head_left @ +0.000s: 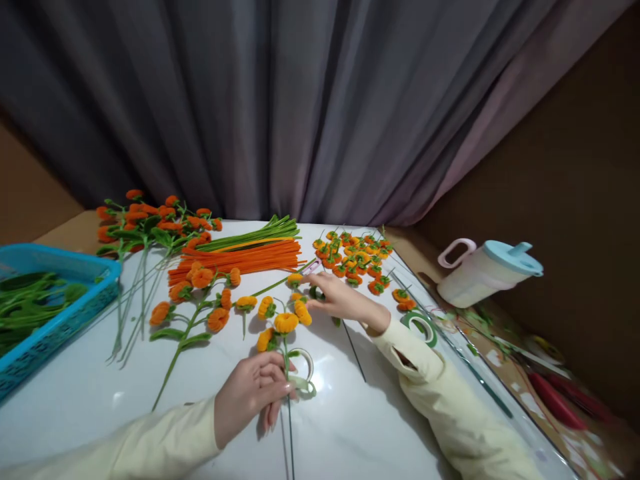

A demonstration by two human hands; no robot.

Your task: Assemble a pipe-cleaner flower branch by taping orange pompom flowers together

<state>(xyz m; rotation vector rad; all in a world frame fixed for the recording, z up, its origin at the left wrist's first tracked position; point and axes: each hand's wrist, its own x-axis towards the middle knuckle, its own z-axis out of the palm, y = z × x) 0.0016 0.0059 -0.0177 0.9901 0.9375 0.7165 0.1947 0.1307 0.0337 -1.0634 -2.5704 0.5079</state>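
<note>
My left hand [253, 393] is closed around the thin green stem [289, 413] of a yellow-orange pipe-cleaner flower sprig [285, 323], with a roll of green tape [306, 375] beside the fingers. My right hand [337, 297] reaches forward over the white table [350, 427]. Its fingers lie near the sprig's upper blooms and the handles of small scissors [311, 268]. What the right fingertips hold, if anything, is hidden.
Orange and green pipe cleaners [245, 253] lie at the back centre. Finished orange flower stems [150, 227] lie back left, and several small orange blooms [357, 257] back right. A blue basket [60, 313] sits at left, another tape roll [423, 327] and a white pitcher [485, 270] at right.
</note>
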